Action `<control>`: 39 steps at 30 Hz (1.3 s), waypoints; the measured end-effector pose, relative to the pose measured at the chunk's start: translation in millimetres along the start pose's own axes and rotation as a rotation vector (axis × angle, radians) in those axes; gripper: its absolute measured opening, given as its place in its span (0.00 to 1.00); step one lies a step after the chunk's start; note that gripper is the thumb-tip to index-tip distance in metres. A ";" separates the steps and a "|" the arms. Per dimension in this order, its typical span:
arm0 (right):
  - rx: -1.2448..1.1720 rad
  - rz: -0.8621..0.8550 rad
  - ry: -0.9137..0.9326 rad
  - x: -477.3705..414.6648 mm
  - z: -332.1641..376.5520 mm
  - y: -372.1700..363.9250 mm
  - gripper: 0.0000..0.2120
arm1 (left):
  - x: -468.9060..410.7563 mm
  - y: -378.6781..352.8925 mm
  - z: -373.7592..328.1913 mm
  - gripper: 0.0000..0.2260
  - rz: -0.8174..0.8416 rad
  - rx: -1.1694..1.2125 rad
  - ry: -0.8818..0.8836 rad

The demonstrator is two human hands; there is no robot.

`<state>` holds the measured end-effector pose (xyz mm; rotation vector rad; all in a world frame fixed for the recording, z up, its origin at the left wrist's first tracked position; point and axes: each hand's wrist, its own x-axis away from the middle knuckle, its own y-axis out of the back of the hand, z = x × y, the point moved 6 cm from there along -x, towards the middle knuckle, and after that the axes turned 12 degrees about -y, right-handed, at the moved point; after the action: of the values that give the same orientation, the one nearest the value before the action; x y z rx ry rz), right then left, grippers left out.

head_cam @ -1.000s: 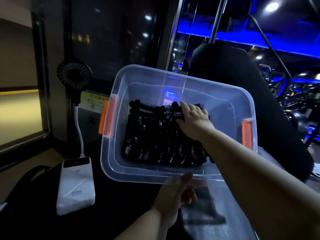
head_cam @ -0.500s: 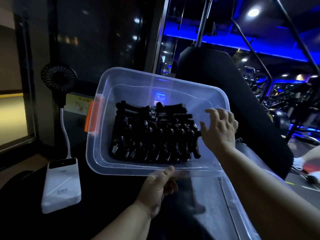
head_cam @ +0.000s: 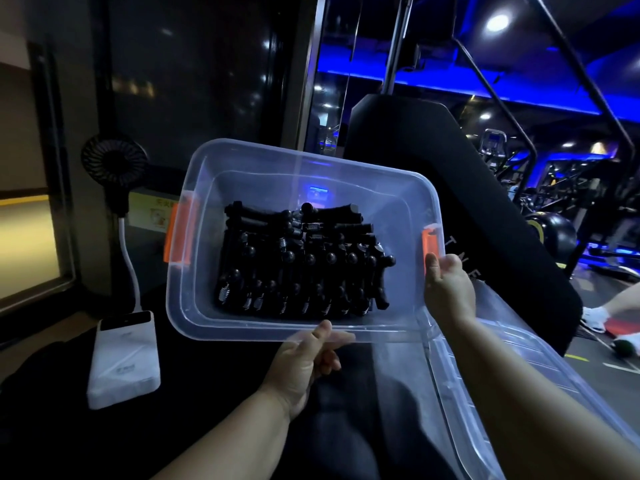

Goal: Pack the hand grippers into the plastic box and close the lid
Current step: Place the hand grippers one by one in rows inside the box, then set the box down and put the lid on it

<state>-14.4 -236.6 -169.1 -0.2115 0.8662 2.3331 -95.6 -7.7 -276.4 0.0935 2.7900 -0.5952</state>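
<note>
A clear plastic box (head_cam: 242,161) with orange side latches is held up, tilted toward me. Several black hand grippers (head_cam: 298,265) with metal springs lie packed in rows inside it. My left hand (head_cam: 304,362) grips the box's near rim, thumb on top. My right hand (head_cam: 450,289) holds the right rim just below the orange latch (head_cam: 430,242). The clear lid (head_cam: 512,368) lies flat to the lower right, partly under my right forearm, off the box.
A white power bank (head_cam: 123,362) lies at the lower left with a cable up to a small black fan (head_cam: 114,164). A black padded gym seat back (head_cam: 450,188) rises behind the box. Another person's feet in white socks (head_cam: 595,317) are at the far right.
My right hand came out of the box, off the hand grippers, and took hold of the right rim. The box now sits lower in view.
</note>
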 end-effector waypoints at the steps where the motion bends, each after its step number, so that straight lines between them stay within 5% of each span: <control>1: -0.004 0.002 0.004 0.5 -0.7 0.0 0.16 | 0.8 -0.3 -0.3 0.18 -0.001 -0.004 0.003; 31: -0.075 -0.086 0.027 27.0 -28.8 80.4 0.20 | 34.4 -42.4 -16.0 0.23 0.110 0.034 0.127; 39: -0.070 -0.041 -0.041 20.6 -25.9 81.9 0.19 | 37.2 -47.1 -21.3 0.26 0.070 -0.176 0.229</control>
<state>-82.5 -290.4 -152.6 -0.2077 0.7547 2.3233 -142.6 -41.9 -250.2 0.2355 3.0307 -0.3378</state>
